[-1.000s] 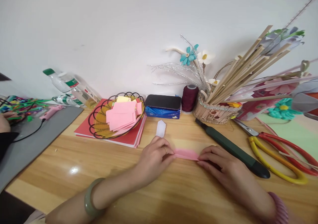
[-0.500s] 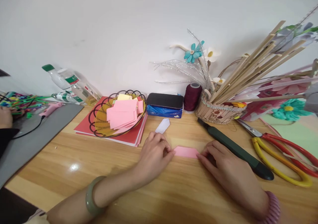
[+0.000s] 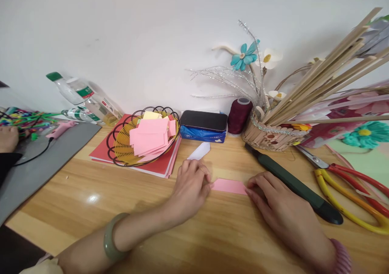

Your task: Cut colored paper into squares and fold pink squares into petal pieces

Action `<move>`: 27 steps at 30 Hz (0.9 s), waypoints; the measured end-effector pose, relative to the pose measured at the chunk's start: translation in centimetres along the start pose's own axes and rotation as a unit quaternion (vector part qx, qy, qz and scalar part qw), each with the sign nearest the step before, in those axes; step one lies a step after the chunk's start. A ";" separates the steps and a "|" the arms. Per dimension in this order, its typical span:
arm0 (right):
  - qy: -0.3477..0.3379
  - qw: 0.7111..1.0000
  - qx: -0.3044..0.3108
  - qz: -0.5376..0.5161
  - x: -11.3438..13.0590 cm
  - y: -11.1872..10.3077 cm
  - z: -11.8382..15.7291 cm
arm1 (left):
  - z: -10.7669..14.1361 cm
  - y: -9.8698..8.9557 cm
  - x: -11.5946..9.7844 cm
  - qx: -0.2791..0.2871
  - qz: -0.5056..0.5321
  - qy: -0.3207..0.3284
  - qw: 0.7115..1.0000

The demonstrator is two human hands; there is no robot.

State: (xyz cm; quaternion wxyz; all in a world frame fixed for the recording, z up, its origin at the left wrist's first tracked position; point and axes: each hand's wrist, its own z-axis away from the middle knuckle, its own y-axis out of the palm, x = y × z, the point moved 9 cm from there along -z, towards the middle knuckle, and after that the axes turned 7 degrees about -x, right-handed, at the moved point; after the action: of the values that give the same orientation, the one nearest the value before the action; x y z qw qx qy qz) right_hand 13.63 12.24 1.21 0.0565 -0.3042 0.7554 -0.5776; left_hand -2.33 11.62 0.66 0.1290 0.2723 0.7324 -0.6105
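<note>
Table [image 3: 225, 229]: glossy wood beneath the basket [image 3: 122, 144];
Wall [image 3: 136, 43]: white, rising behind it;
Left hand [image 3: 190, 189], right hand [image 3: 278, 207]: both pinching pink paper [image 3: 229, 186] by its ends, right of the basket!

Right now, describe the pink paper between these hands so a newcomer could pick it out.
On the wooden table, find the yellow basket, then look right and nearer, between the left hand and right hand. Each holds one end of the pink paper, a narrow strip. Slanted far corners set it apart from the squarer pink sheets piled in the basket.
</note>
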 end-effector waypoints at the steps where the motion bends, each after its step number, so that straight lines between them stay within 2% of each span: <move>1: -0.005 1.000 0.000 -0.002 0.0 0.0 0.0 | 0.0 0.0 -0.1 -0.001 0.002 0.004 1.000; 5: -0.037 0.999 -0.012 0.008 0.6 -0.1 0.4 | 0.2 -0.1 -1.4 -0.011 -0.028 0.087 0.996; 9: -0.115 0.991 -0.041 0.063 2.2 -0.7 1.2 | 0.7 -0.8 -3.1 -0.071 -0.105 0.189 0.974; 12: -0.144 0.985 -0.055 0.081 3.0 -1.2 1.5 | 1.1 -1.2 -3.5 -0.114 -0.123 0.218 0.961; 15: -0.169 0.978 -0.066 0.099 3.4 -1.4 1.6 | 1.4 -1.1 -3.4 -0.131 -0.142 0.236 0.952; 22: -0.188 0.973 -0.063 0.118 3.7 -1.2 1.8 | 2.0 0.1 -3.3 -0.090 -0.220 0.272 0.933; 27: -0.205 0.963 -0.058 0.162 3.9 -1.2 2.2 | 2.8 1.2 -4.1 0.004 -0.322 0.308 0.895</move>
State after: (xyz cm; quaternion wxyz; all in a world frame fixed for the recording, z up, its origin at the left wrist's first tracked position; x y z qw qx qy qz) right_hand 11.85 8.18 2.60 0.2857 -0.2927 0.7988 -0.4412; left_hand 1.27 8.06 1.20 -0.3073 0.1966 0.7809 -0.5070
